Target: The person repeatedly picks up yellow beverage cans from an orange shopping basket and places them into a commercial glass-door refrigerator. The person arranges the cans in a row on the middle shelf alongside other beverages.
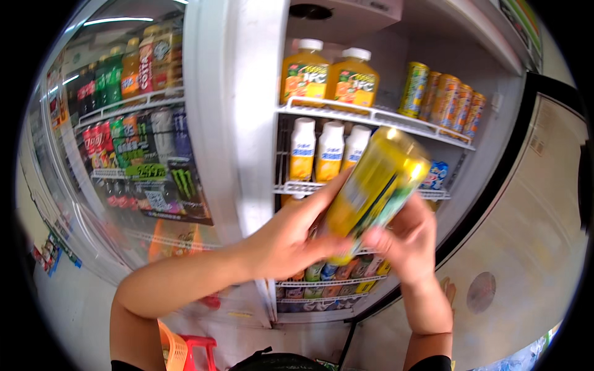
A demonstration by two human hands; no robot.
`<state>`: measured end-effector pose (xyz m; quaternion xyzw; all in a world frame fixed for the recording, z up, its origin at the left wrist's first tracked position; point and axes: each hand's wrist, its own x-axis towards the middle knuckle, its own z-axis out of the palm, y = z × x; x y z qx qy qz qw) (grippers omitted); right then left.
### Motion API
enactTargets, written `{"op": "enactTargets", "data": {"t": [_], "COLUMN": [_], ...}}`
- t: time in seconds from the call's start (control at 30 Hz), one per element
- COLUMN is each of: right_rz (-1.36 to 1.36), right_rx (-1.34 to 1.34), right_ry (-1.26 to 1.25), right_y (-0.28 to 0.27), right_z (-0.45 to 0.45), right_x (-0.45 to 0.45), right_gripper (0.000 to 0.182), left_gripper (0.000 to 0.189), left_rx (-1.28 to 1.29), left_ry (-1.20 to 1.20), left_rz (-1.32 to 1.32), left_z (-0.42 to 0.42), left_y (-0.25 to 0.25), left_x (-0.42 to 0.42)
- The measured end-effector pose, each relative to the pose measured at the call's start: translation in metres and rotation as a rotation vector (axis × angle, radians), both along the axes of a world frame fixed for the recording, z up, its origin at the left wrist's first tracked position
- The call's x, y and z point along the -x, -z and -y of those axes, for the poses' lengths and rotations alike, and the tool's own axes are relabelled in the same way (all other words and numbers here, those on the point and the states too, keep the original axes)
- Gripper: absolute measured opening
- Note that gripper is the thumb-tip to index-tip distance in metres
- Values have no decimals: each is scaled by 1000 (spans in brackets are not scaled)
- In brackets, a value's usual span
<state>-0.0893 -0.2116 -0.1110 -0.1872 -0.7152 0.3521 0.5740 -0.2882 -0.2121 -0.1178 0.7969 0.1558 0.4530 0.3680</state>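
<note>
A tall yellow drink can with a green patch is tilted in front of an upright drinks fridge, its top leaning up to the right. My left hand grips its lower left side. On the can's right side rests my right hand, its thumb near the lower part; some fingers are hidden behind the can. Past them, the upper fridge shelf carries orange juice bottles, a yellow-green can and several orange cans. White-capped bottles stand one shelf lower, partly behind the can.
The open fridge door is on the right. A closed glass section with bottles and cans lies to the left. Lower shelves hold more drinks. An orange plastic basket and a red plastic stool are near the floor at the bottom left.
</note>
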Motion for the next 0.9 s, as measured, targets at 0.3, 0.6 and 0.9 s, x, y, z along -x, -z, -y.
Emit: {"op": "enactTargets", "data": {"t": [0.3,0.6,0.9], "right_rz": [-159,-40,352], "right_rx": [-383,-502,-513], "right_ry": [468,676,1165], "right_y": [-114,-115,-113], "right_z": [-102,-210,-210], "right_x": [-84,-118,-121], "right_gripper": [56,58,59], "left_gripper": [59,46,45], "left_rx": [-591,-392,-234], "left_ry": [-367,-672,-719], "left_rz": [101,-51,-261], "left_z": [-132,-207,-237], "left_y": [-114,-131,-133], "left_x": [-133,-178,-182]}}
